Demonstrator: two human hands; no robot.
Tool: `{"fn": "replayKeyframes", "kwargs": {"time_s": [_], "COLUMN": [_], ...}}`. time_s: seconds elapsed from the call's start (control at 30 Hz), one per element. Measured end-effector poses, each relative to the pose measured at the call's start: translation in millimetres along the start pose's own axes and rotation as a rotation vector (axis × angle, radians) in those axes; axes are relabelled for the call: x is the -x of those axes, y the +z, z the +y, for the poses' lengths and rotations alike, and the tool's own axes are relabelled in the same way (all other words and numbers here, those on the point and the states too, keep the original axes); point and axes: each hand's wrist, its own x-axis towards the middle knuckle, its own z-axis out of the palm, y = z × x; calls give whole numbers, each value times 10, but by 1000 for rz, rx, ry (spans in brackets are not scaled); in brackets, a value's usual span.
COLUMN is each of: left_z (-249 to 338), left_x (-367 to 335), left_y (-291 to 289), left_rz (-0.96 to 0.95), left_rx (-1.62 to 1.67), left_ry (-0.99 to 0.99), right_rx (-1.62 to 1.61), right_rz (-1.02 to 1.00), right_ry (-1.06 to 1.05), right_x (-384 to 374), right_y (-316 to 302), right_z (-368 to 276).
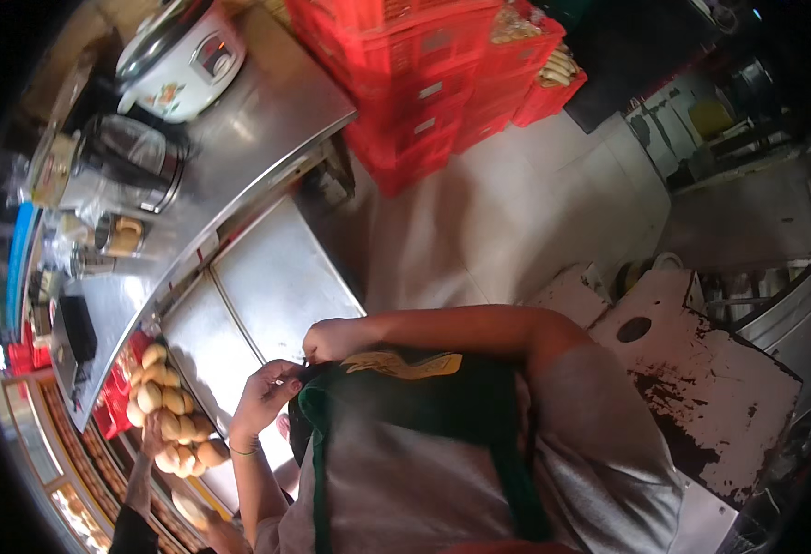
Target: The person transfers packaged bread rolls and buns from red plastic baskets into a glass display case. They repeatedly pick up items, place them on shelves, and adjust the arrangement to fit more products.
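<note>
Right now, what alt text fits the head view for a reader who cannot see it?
Both hands, left hand and right hand, pinch the top edge of a dark green apron worn over a grey shirt. To the left, a steel counter holds a rice cooker; below it lie round bread rolls, and red crates are stacked beyond.

Your left hand and right hand meet at the top edge of the dark green apron, centre of the frame; your fingertips curl into the cloth, so you cannot tell what they pinch. The apron's lower part runs out at the bottom edge. At lower left, another person's hand lies partly behind the heap of buns, and that arm is cut off by the frame's rim. At upper left, the small jars on the steel surface are blurred. The red crates are clipped by the top edge.
</note>
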Motion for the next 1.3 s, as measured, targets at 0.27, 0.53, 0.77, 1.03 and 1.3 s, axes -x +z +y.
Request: {"fn": "replayKeyframes", "kwargs": {"time_s": [0.27,0.53,0.77,1.03,1.3], "left_z": [1084,1072,1520,2368,3622], "left_x": [-1345,-2772,-4464,-6248,-7727], "left_y": [180,593,1269,2032,3224], "left_rz": [-93,-384,-607,-792,-429], "left_rx": [-590,-216,92,-479,-571], "left_ry": [160,71,4,121,418], "right_rx": [-93,-489,-429,-1134,-1461], "right_rz": [686,1282,1448,1583,1639], "right_ry": [-17,276,951,1068,967], "right_x": [922,2806,4499,5568,7007], "right_y": [-1334,-1865,-1631,-921,-1805], "right_z": [906,2080,3294,4100,4791]}}
